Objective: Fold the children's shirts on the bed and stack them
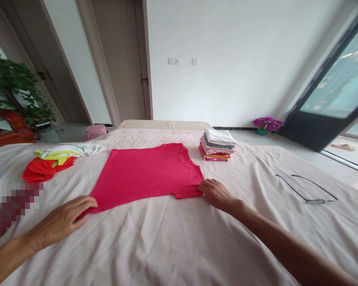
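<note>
Nearest: pale pink creased fabric cover [137, 246]. Left hand [73, 214]: grip closed on the hem corner of a crimson short-sleeved knit shirt [146, 174], spread flat on the cover. Right hand [217, 193]: fingertips grasping the sleeve edge. Opposite-end hold presumably keeps the knit smooth. Pose: both palms down, forearms slanting in from the lower corners, well apart.
</note>
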A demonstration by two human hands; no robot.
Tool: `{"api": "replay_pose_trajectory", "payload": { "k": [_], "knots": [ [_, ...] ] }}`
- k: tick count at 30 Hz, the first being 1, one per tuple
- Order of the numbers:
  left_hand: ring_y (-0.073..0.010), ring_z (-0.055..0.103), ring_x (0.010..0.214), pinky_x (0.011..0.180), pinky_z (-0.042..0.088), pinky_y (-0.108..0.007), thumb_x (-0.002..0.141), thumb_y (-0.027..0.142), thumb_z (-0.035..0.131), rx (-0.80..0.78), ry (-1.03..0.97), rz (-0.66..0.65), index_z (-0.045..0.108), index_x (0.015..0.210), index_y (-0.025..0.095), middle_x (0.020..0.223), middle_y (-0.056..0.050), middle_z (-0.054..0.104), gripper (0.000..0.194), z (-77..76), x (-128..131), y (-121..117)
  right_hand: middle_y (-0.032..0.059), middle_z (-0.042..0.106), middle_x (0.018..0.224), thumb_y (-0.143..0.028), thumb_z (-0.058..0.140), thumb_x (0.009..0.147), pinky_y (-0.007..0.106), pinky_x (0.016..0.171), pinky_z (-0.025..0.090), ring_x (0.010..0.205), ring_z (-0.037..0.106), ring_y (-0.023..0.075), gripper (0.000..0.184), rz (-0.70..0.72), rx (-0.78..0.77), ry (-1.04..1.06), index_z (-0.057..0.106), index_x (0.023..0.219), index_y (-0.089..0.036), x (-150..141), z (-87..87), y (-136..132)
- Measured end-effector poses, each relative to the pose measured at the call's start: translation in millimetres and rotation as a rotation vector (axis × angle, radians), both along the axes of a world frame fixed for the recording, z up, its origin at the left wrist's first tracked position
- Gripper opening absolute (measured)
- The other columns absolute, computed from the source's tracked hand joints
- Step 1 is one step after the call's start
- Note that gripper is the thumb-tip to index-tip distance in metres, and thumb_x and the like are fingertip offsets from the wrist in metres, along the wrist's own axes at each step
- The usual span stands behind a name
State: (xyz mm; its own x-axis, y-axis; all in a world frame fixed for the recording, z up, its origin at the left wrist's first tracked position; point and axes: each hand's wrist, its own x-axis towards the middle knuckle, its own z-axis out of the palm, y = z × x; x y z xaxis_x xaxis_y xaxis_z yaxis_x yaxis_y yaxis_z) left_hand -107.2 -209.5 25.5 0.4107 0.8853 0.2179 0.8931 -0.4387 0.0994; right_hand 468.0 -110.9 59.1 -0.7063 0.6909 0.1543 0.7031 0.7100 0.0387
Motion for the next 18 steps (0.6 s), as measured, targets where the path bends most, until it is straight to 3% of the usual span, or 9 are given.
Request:
{"api": "replay_pose_trajectory", "payload": {
  "k": [5,8,12,15,18],
  "knots": [
    [-0.02,0.065,0.105,0.096,0.049,-0.031,0.089,0.033,0.048,0.08,-0.132,0.121,0.065,0.099,0.027,0.108,-0.004,0.07,0.02,-8.0,-5,6,0.0068,0.068,0.098,-0.007,0.048,0.086,0.033,0.086,0.045,0.094,0.058,0.0207,0.024,0.038,-0.046,0.249,0.066,0.096,-0.021,2,-2.0,11],
    [-0.0203,0.066,0.104,0.095,0.05,-0.03,0.088,0.036,0.049,0.056,-0.226,0.129,0.066,0.096,0.029,0.107,-0.002,0.071,0.02,-4.2,-10,0,0.0077,0.068,0.098,-0.013,0.047,0.09,0.034,0.086,0.046,0.094,0.06,0.0207,0.02,0.146,-0.133,0.358,0.063,0.098,-0.021,12,11.8,5],
    [-0.0208,0.066,0.106,0.092,0.052,-0.028,0.085,0.042,0.05,-0.068,-0.329,0.202,0.067,0.095,0.033,0.111,0.001,0.072,0.021,12.3,-19,-11,0.007,0.068,0.091,-0.016,0.048,0.09,0.033,0.08,0.046,0.083,0.06,0.0192,0.016,0.231,-0.283,0.355,0.062,0.095,-0.02,23,34.8,-13],
    [-0.0225,0.067,0.101,0.088,0.053,-0.028,0.083,0.051,0.049,-0.175,-0.405,0.311,0.066,0.095,0.031,0.105,0.001,0.073,0.029,27.3,-19,-5,0.0058,0.068,0.091,-0.014,0.049,0.085,0.031,0.078,0.045,0.081,0.059,0.0185,0.018,0.156,-0.358,0.419,0.063,0.094,-0.02,22,43.1,-12],
    [-0.0218,0.066,0.084,0.077,0.053,-0.028,0.08,0.055,0.049,-0.196,-0.499,0.446,0.063,0.096,0.025,0.087,0.002,0.072,0.036,37.0,-10,22,0.002,0.066,0.084,-0.017,0.047,0.085,0.027,0.068,0.043,0.074,0.057,0.0163,0.018,-0.072,-0.392,0.537,0.063,0.092,-0.02,9,39.5,18]
  ]
}}
